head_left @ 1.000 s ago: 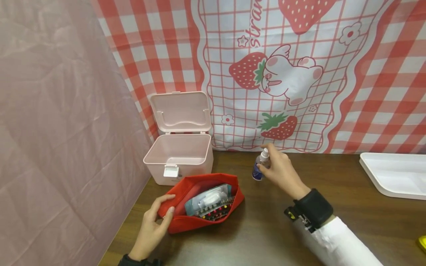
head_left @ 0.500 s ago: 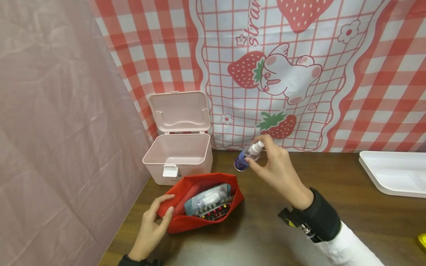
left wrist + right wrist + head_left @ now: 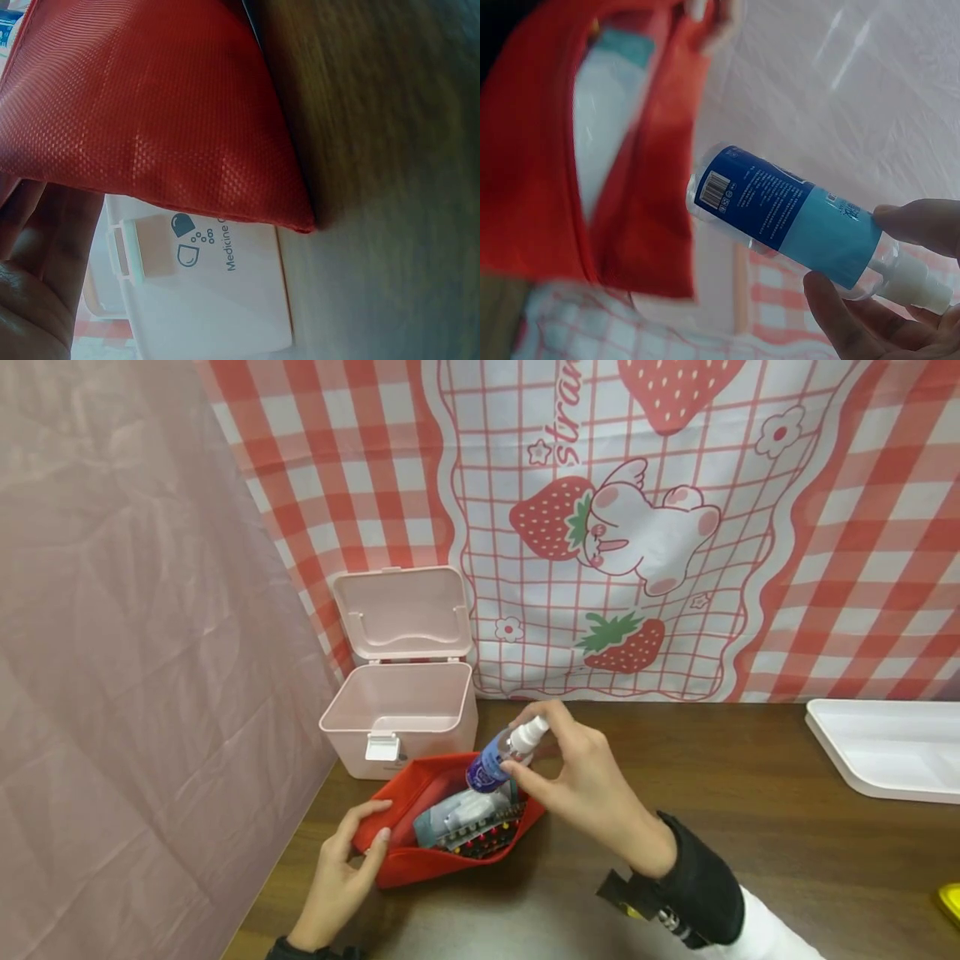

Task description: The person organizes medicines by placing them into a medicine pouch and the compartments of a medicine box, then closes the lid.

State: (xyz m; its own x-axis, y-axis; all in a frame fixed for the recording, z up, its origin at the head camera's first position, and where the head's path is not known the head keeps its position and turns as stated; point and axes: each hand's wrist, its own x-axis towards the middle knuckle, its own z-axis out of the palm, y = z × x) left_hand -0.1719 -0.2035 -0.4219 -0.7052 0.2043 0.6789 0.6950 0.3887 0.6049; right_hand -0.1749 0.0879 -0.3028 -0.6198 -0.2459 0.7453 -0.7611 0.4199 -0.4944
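In the head view a red fabric pouch (image 3: pixel 420 868) lies on the table with its mouth spread wide. My left hand (image 3: pixel 339 872) pinches its left end between thumb and fingers. Inside are a teal-and-clear packet (image 3: pixel 468 810) and blister packs (image 3: pixel 487 839) with red and yellow pills. Between thumb and fingers my right hand (image 3: pixel 592 785) holds a small spray bottle (image 3: pixel 495 762), tilted, over the far right part of the pouch mouth. The right wrist view shows the bottle's blue label (image 3: pixel 780 210), its base pointing toward the pouch.
Behind the pouch stands a pale pink medicine box (image 3: pixel 408 752) with its lid (image 3: pixel 405 614) raised. A white tray (image 3: pixel 885 777) sits at the far right. Something yellow (image 3: pixel 949 902) shows at the right edge. A checked cloth (image 3: pixel 375 468) hangs behind the table.
My right hand has lifted the spray bottle off the table and carried it left to above the pouch, tilting it. My left hand keeps its hold on the pouch.
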